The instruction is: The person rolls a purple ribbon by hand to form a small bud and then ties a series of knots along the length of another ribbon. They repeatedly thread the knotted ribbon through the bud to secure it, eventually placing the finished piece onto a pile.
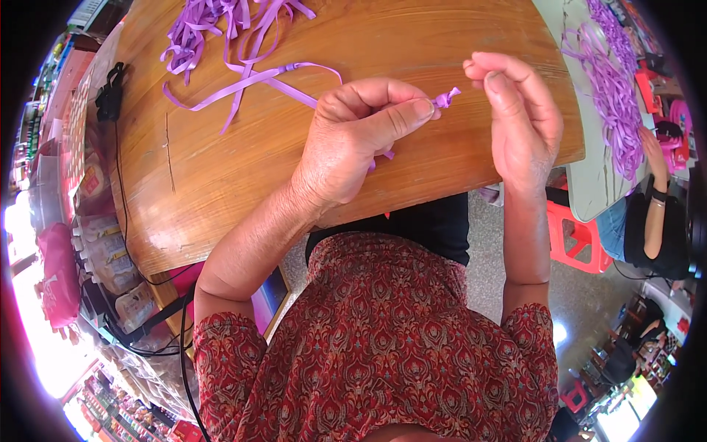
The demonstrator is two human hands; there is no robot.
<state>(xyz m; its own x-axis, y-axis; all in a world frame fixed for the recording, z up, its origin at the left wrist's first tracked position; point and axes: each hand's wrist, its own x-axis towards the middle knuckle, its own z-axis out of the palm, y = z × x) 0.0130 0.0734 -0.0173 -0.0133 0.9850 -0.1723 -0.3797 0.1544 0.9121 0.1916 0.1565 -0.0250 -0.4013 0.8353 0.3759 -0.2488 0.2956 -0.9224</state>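
Note:
Pinched between the thumb and forefinger of my left hand [353, 140] is a purple ribbon [445, 99], its small knotted end poking out past the fingertips. A bit of purple also shows below that hand. My right hand [526, 125] is a short way to the right of the knot, fingers loosely curved and thumb apart from the fingertips, with nothing visible in it. Long flat purple ribbon strands [276, 81] run across the wooden table [236, 177] behind my left hand. They lead up toward a tangled ribbon heap [193, 37] at the far edge.
To the right, a pale table [580, 173] bears a large purple ribbon pile [611, 103], with another person's hand [652, 151] at it. Below stands a red plastic stool [571, 239]. A black cable [120, 177] hangs along the wooden table's left edge, beside packed goods [103, 250].

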